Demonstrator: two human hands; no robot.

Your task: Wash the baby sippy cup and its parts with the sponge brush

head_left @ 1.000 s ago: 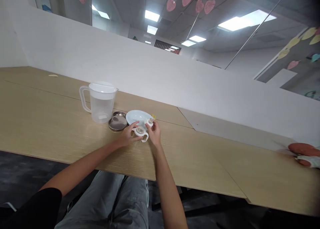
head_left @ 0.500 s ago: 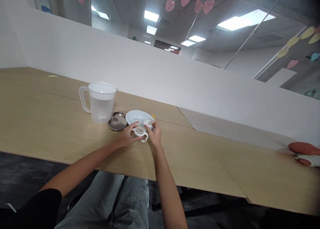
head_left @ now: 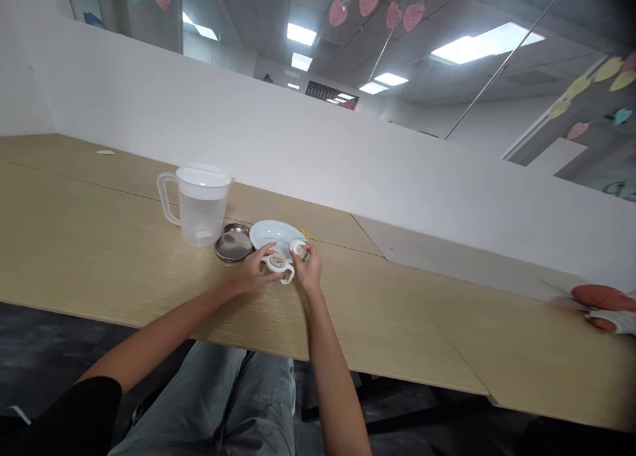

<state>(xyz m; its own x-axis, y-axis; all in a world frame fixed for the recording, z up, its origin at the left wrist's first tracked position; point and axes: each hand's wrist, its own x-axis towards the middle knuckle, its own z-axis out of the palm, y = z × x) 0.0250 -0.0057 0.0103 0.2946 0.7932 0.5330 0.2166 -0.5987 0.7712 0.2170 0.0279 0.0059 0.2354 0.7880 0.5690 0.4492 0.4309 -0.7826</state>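
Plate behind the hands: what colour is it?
The plate is pale bluish white, best seen in the head view.

Clear plastic jug (head_left: 201, 217), round steel dish (head_left: 233, 247): left of left hand (head_left: 256, 274). White plate (head_left: 271, 232): just beyond it. Orange-and-white glove (head_left: 603, 297): well right of right hand (head_left: 308, 268).

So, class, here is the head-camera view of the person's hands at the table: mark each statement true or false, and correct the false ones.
1. The clear plastic jug stands to the left of the round steel dish. True.
2. The left hand holds a white two-handled ring. True.
3. The right hand is empty. False: it pinches a smaller white ring at the edge of the white plate.
4. The steel dish sits on the plate. False: it lies beside the plate, on the wooden table.
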